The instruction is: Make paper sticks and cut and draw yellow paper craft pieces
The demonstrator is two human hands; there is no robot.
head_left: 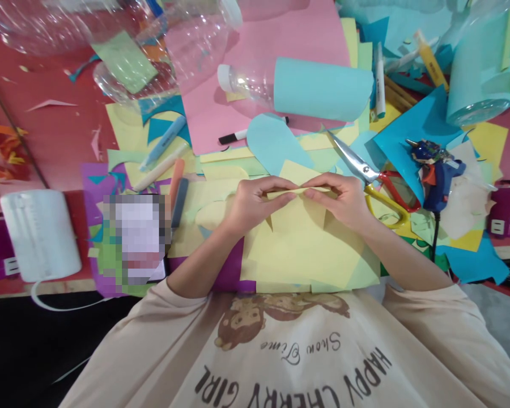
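Head view: left hand (255,199) and right hand (346,199) (nearly meeting) each narrowly pinch yellow paper (301,191)

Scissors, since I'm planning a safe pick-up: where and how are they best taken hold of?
The scissors are probably best gripped by the red handle and yellow handle, coming from the person's right and near side. Both handles point that way, while the blades point away and left. The right hand pinches yellow paper.
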